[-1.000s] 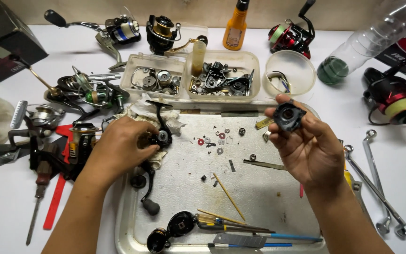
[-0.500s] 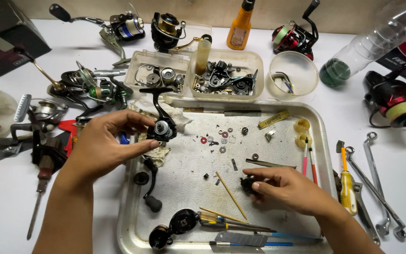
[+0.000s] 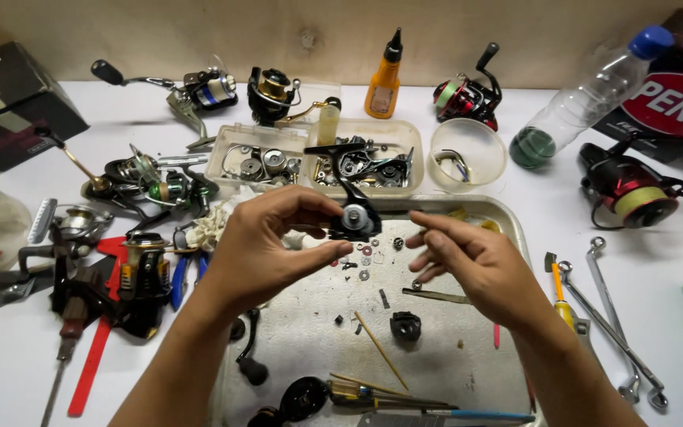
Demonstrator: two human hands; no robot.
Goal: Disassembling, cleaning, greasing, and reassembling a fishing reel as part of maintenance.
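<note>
Two hands are raised over a metal tray (image 3: pixel 507 229) on a white table. The left hand (image 3: pixel 266 253) grips a black reel body (image 3: pixel 352 213) between thumb and fingertips, holding it clear of the tray near its far edge; the body's arm points up and away toward the parts boxes. The right hand (image 3: pixel 472 265) hovers just beside the body, fingers loosely curled toward it and not touching it; whether it pinches any small part cannot be told. The two hands stand apart.

Below the body, small washers (image 3: pixel 365 257) lie scattered on the tray. A black part (image 3: pixel 405 324) sits further toward the near edge, with a thin stick (image 3: pixel 381 352) beside it. A black knob (image 3: pixel 253 370) lies at the left rim.

Beyond the tray stand two clear parts boxes (image 3: pixel 310 162), a round tub (image 3: pixel 468 154), an orange oil bottle (image 3: pixel 383 79) and a plastic bottle (image 3: pixel 586 99) lying tilted. Several reels (image 3: pixel 152 182) crowd the table to the left. Wrenches (image 3: pixel 618 316) lie to the right.
</note>
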